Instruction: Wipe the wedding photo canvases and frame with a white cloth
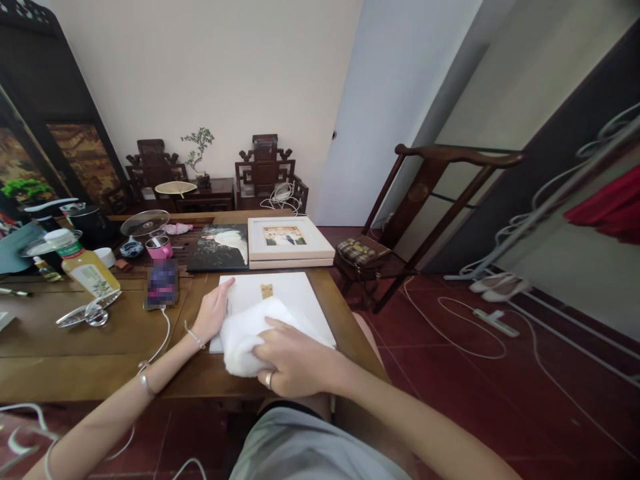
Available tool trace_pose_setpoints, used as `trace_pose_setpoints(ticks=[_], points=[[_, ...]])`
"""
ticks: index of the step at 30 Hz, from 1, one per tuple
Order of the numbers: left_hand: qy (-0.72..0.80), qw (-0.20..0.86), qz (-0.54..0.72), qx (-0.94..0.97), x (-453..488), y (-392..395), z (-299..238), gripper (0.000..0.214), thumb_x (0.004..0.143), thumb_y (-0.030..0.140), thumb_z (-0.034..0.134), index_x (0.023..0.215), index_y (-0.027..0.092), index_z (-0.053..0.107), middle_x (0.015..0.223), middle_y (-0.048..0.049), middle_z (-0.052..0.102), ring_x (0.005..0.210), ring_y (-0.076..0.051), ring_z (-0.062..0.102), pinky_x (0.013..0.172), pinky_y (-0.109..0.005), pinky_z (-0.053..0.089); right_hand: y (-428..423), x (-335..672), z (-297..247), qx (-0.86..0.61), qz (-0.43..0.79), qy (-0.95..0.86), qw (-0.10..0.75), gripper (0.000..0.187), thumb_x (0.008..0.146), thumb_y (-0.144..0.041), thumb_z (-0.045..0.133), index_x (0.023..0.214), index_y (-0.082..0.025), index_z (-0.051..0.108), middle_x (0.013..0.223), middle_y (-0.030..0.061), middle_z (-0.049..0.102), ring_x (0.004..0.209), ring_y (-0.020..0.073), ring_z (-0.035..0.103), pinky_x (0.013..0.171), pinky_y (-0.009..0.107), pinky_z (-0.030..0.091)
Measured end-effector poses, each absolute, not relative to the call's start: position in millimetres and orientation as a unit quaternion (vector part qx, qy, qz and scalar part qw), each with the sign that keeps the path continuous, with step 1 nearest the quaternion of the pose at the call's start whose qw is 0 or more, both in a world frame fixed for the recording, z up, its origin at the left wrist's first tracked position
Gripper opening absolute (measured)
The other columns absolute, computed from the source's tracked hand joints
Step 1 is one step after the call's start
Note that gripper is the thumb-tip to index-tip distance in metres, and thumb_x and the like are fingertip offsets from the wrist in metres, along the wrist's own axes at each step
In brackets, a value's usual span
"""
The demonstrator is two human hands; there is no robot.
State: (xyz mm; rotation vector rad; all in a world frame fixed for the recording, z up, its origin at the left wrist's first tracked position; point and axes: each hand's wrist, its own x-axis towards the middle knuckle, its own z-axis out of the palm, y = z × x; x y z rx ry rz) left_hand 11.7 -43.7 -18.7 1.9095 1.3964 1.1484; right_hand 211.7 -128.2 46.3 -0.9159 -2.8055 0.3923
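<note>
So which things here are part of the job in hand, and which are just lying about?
In hand: white cloth under the right hand; white panel beneath it, with the left hand on its left edge.
Lying about: framed photo, dark photo print, phone, yellow bottle, pink cup, all on the table.

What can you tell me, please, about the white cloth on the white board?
The white cloth looks soft and thick, like towelling, bunched into a loose wad. It lies on the near part of the white board on the wooden table. The right hand grips it from the near side; the left hand rests flat on the board beside it.
</note>
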Motion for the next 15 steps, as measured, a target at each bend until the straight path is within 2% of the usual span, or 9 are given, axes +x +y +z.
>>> trace_pose_setpoints(ticks=[3,6,9,15], points=[[0.507,0.221,0.354,0.755,14,-46,-21,0.054,0.094,0.045,0.029,0.121,0.010,0.059,0.129,-0.0114,0.058,0.123,-0.024,0.051,0.108,-0.041,0.035,-116,223,53,-0.364,0.088,-0.925,0.070,0.021,0.079,-0.026,0.051,0.075,-0.015,0.068,0.076,0.0110,0.069,0.080,0.0256,0.061,0.083,0.036,0.038],[0.496,0.190,0.301,0.792,15,-46,-22,0.049,0.094,0.041,0.030,0.118,0.013,0.062,0.130,-0.0111,0.057,0.125,-0.025,0.049,0.109,-0.044,0.032,-87,227,50,-0.448,0.069,-0.886,0.092,0.023,0.081,-0.026,0.047,0.080,-0.015,0.067,0.082,0.0127,0.069,0.080,0.0265,0.061,0.075,0.033,0.039],[0.484,0.168,0.268,0.816,15,-46,-24,0.042,0.092,0.037,0.035,0.115,0.016,0.064,0.131,-0.0104,0.055,0.127,-0.025,0.047,0.109,-0.048,0.030,-55,225,43,-0.511,0.105,-0.844,0.128,0.026,0.084,-0.028,0.043,0.077,-0.016,0.065,0.086,0.0126,0.069,0.078,0.0256,0.061,0.068,0.031,0.039],[0.479,0.142,0.251,0.829,13,-45,-26,0.038,0.090,0.032,0.039,0.116,0.017,0.064,0.131,-0.0108,0.055,0.125,-0.027,0.048,0.108,-0.051,0.029,-6,199,39,-0.491,0.183,-0.832,0.183,0.024,0.083,-0.026,0.042,0.073,-0.016,0.061,0.088,0.0103,0.069,0.081,0.0229,0.061,0.068,0.026,0.040]])
